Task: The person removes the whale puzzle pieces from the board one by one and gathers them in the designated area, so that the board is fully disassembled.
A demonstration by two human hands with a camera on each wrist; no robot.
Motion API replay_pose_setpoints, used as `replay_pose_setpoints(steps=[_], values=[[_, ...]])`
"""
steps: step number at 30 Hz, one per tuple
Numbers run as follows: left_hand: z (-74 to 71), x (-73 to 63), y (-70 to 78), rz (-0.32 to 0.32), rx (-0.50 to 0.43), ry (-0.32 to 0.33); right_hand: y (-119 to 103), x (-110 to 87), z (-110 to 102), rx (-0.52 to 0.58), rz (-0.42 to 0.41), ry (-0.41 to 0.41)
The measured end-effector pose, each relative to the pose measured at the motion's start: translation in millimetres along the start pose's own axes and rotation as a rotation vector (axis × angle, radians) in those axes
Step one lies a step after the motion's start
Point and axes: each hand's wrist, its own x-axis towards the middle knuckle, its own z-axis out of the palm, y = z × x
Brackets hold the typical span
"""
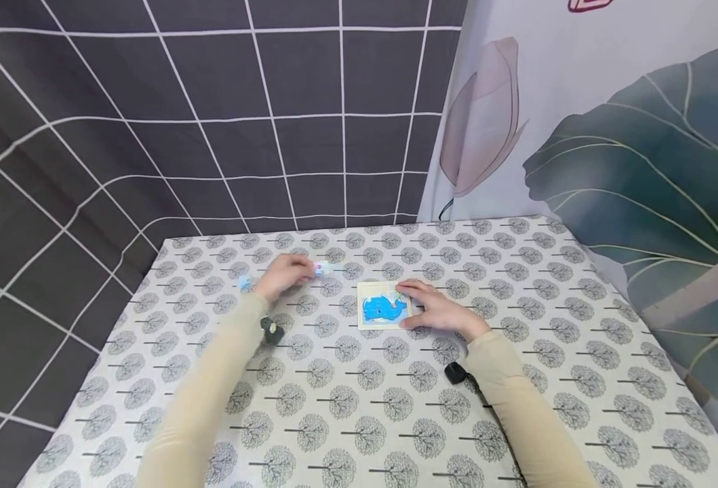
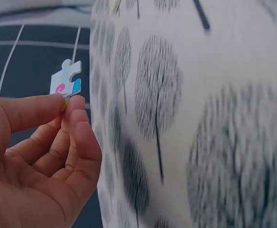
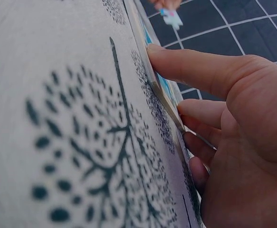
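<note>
Closest to where I stand, two pale sleeves (image 1: 194, 407) rise from the bottom of the frame over a desk (image 1: 395, 379) covered in tree print. The puzzle tray (image 1: 360, 306) lies at the centre of the frame, its slightly longer side running left to right, a blue whale (image 1: 378, 309) on it. The right hand (image 1: 441, 310) is the nearer of the hands, gripping the tray's right end, thumb at the lower corner, fingers at the upper. The left hand (image 1: 282, 274) pinches a puzzle piece (image 1: 321, 268) by thumb and fingertips, up and left of the tray, with printed cloth between them; the tray's left and lower-left edges face no hand. A light blue patch (image 1: 245, 282), perhaps another piece, shows just left of that hand. Farther up, the desk's far edge meets a dark gridded curtain (image 1: 304, 81).
</note>
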Motion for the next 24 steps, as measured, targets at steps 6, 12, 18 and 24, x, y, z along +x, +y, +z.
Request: replay_pose_setpoints(steps=[6, 12, 18, 24], values=[[-42.9, -14.1, -5.2, -0.004, 0.076, 0.048, -0.8, -1.0, -1.5, 0.017, -0.003, 0.000], [-68.6, -25.1, -13.2, -0.030, 0.159, 0.082, -2.1, -3.4, -0.7, 0.023, -0.004, -0.007], [-78.4, -33.1, -20.8, -0.050, 0.220, 0.100, -1.7, -3.1, -0.5, 0.025, -0.003, 0.000], [-81.8, -37.6, -27.5, -0.078, 0.250, 0.121, -2.7, -3.3, -1.5, 0.021, -0.004, 0.002]])
